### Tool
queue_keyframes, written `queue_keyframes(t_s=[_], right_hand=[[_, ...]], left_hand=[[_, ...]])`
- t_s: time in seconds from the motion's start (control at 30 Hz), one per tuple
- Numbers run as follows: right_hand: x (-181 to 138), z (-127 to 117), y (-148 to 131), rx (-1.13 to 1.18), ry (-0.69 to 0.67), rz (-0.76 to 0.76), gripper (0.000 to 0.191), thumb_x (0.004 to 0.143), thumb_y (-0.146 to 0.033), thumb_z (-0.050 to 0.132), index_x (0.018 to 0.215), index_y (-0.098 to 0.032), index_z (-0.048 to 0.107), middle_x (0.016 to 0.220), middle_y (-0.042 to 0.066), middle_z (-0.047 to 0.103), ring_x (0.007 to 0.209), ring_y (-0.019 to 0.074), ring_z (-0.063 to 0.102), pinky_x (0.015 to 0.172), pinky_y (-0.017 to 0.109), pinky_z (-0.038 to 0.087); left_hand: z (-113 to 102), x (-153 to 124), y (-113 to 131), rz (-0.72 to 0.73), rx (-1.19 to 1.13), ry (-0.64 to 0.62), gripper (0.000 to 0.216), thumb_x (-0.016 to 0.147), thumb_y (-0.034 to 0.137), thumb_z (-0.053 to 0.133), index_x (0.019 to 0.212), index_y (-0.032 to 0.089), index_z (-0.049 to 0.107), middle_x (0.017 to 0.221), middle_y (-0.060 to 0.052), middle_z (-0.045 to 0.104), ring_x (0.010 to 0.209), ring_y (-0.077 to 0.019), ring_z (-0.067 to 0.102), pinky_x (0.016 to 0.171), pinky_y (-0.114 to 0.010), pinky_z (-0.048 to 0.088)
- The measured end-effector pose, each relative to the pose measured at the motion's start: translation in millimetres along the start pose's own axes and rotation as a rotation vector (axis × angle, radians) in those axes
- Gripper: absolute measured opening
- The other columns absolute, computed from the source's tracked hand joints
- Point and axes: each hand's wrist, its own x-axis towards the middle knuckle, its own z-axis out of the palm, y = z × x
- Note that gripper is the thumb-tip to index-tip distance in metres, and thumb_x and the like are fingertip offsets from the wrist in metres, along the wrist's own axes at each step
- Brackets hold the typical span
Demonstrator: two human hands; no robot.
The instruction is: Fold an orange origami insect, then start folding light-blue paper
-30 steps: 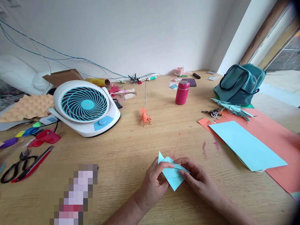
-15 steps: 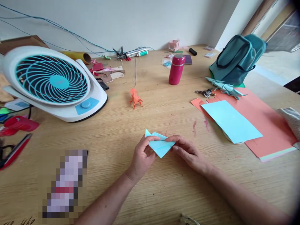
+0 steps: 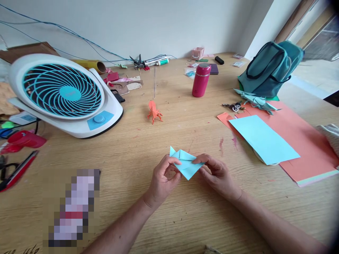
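Note:
Between both hands is a piece of folded light-blue paper (image 3: pixel 188 170), with a point at its lower edge and a small pointed flap at its upper left. My left hand (image 3: pixel 164 174) pinches its left side, index finger on top and thumb at the lower edge. My right hand (image 3: pixel 217 174) grips the right corner, index finger on top and the thumb partly hidden underneath. Further back on the table stands an orange folded-paper figure (image 3: pixel 154 112) with thin legs.
A white fan (image 3: pixel 70 93) stands at the left, near a pixelated object (image 3: pixel 75 208). A pink flask (image 3: pixel 201 81) is behind. At the right lie a light-blue sheet (image 3: pixel 265 139), orange paper (image 3: pixel 312 148), keys (image 3: pixel 234 107), a blue paper figure (image 3: pixel 258 101) and a teal bag (image 3: pixel 265 70).
The folded paper and both hands have shifted slightly right in view, as the whole scene has a little. My left index finger has drawn down and the upper folds show more.

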Motion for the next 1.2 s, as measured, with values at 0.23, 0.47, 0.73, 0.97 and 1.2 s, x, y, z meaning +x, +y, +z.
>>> queue_keyframes(t_s=[0.23,0.47,0.73,0.97,1.2], right_hand=[[-2.3,0.6,3.2,-0.007,0.053,-0.06,0.011,0.099,-0.023,0.057,0.104,-0.025,0.067,0.098,0.006,0.071,0.092,0.0203,0.067,0.082,0.035,0.055],[-3.3,2.1,0.5,-0.087,0.08,-0.102,0.019,0.095,-0.013,0.058,0.105,-0.025,0.068,0.099,0.005,0.073,0.095,0.0203,0.069,0.084,0.034,0.055],[-3.5,2.1,-1.4,-0.079,0.063,-0.139,0.016,0.096,-0.018,0.06,0.106,-0.025,0.069,0.099,0.007,0.074,0.096,0.0221,0.07,0.082,0.037,0.056],[-3.0,-0.1,-3.0,-0.049,-0.002,-0.183,0.018,0.096,-0.02,0.059,0.108,-0.026,0.071,0.098,0.008,0.073,0.093,0.023,0.069,0.08,0.038,0.056],[-2.4,-0.8,-1.1,-0.029,-0.022,-0.195,0.021,0.095,-0.016,0.061,0.11,-0.026,0.071,0.1,0.008,0.073,0.094,0.0231,0.068,0.081,0.038,0.055]], left_hand=[[6.3,-5.4,2.6,-0.005,-0.003,0.037,0.014,0.087,0.014,0.064,0.097,0.021,0.06,0.086,0.0,0.061,0.074,-0.0111,0.062,0.069,-0.021,0.052],[8.1,-6.6,1.0,0.007,-0.016,0.072,0.013,0.089,0.011,0.062,0.097,0.021,0.062,0.087,-0.001,0.067,0.078,-0.0114,0.066,0.075,-0.022,0.053],[2.1,-5.3,-0.7,0.118,0.056,0.074,0.004,0.089,0.018,0.064,0.092,0.02,0.062,0.081,-0.002,0.066,0.075,-0.014,0.064,0.072,-0.025,0.052],[-0.6,-3.1,1.0,0.189,0.061,-0.015,0.01,0.091,0.016,0.062,0.098,0.021,0.067,0.089,-0.004,0.062,0.081,-0.015,0.061,0.072,-0.025,0.05],[-1.4,-1.6,5.2,0.195,0.07,-0.022,0.013,0.091,0.012,0.063,0.095,0.022,0.069,0.086,-0.002,0.06,0.08,-0.0145,0.058,0.07,-0.024,0.047]])
